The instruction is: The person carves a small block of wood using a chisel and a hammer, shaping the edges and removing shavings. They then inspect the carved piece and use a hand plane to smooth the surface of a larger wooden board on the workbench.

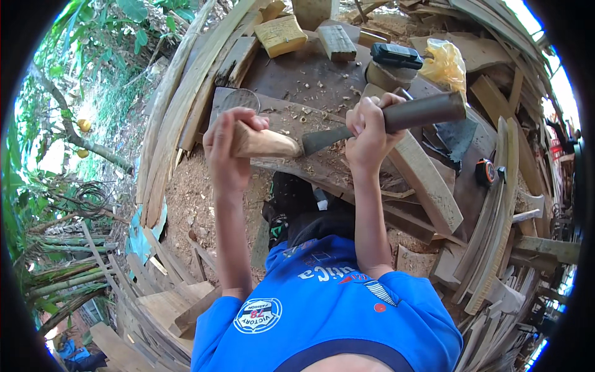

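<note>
Left hand (228, 149) clenched around a pale wood blank (263, 143), its free end resting on the dark plank (322, 173) at the bench's near edge. Right hand (367, 133) wrapped tight on the handle of a broad chisel (396, 118), blade tip meeting the blank's end. For a clean cut, the blank should probably stay braced against the plank, the blade low and aimed away from the holding fingers, taking thin shavings. Chips litter the bench (297, 74); wood blocks (282, 34) sit along its far edge, a yellow bag (445, 62) toward the far right corner.
</note>
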